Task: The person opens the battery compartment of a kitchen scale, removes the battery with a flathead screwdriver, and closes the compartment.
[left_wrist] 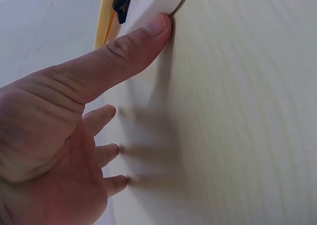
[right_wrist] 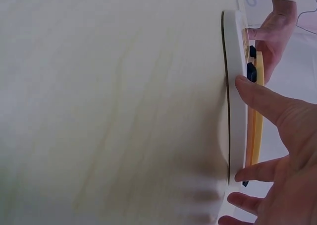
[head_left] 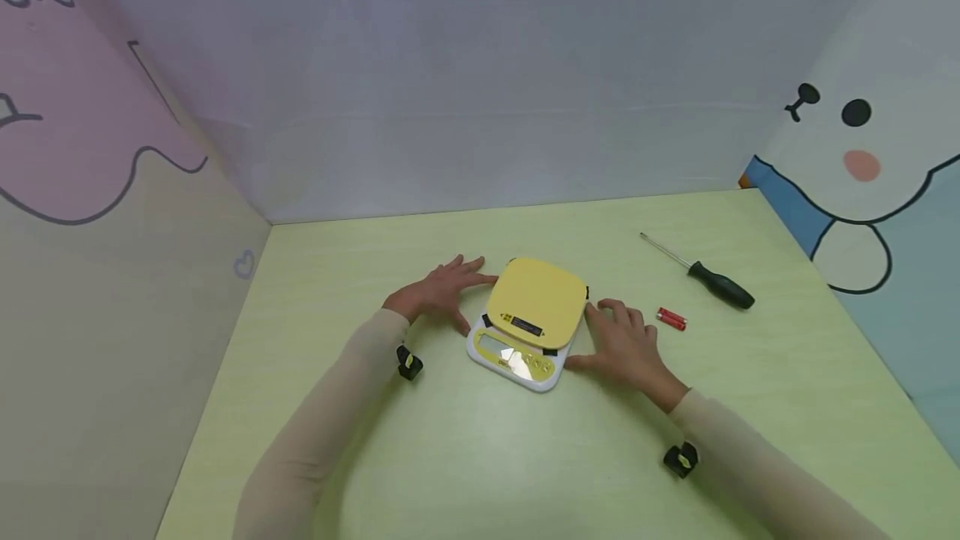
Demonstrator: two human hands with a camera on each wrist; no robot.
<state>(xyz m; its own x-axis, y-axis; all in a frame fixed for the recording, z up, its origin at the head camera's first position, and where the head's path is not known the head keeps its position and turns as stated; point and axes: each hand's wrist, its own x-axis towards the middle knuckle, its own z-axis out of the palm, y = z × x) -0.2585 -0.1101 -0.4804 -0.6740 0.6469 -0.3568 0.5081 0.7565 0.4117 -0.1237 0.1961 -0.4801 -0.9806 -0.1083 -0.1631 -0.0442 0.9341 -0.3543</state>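
A kitchen scale (head_left: 536, 307) with a white base and a yellow top plate lies on the table, turned slightly askew, its display and buttons toward me. My left hand (head_left: 446, 288) is at its left side with fingers spread; in the left wrist view the thumb (left_wrist: 157, 27) touches the white edge. On the other side is my right hand (head_left: 622, 346), whose thumb (right_wrist: 252, 88) and index finger (right_wrist: 255, 173) touch the white side of the base in the right wrist view. Neither hand curls round the scale. Small black pieces show at the plate's corners.
To the right on the pale table (head_left: 360, 457) lie two red batteries (head_left: 672, 319) side by side. Beyond them is a screwdriver (head_left: 712, 280) with a dark green handle. Wall panels with cartoon drawings stand at left and right, and a pale curtain (head_left: 480, 82) hangs behind.
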